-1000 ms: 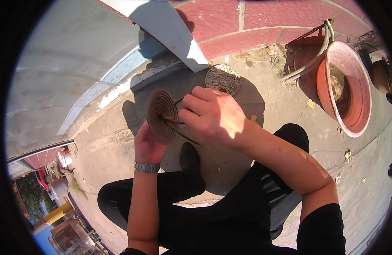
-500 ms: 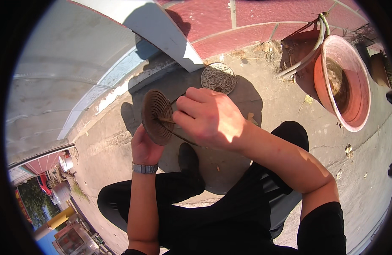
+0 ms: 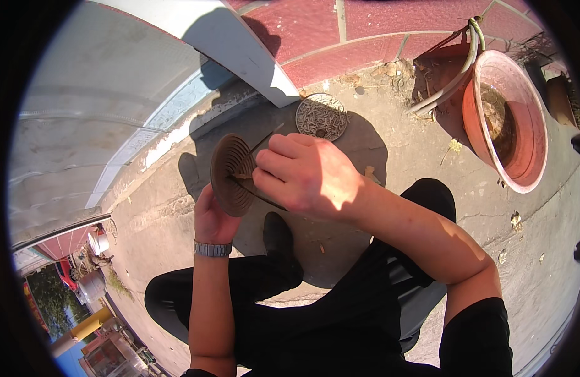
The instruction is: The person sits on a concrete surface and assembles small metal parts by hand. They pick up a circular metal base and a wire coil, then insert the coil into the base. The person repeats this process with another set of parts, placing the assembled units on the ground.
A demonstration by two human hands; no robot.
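A brown spiral coil (image 3: 226,166), which looks like an incense coil, stands tilted in front of me, its ringed face toward the right. My left hand (image 3: 216,220) is closed round its lower edge from behind; most of those fingers are hidden. On the other side my right hand (image 3: 312,176) has its fingers curled in at the coil's centre, pinching a small brown end there. Thin dark strips run from the centre out past that hand, above and below. Beyond it on the ground lies a round shallow dish (image 3: 346,119) of short greyish pieces.
At the right a pink plastic tub (image 3: 536,125) leans tilted, with a pale hose (image 3: 450,93) beside it. A red tiled wall (image 3: 390,22) borders the far side, a grey door panel (image 3: 82,94) the left. My legs and a black shoe (image 3: 279,234) are below.
The coil has turned slightly in my hands, and its face looks narrower. The fingers of my right hand have shifted a little at its centre.
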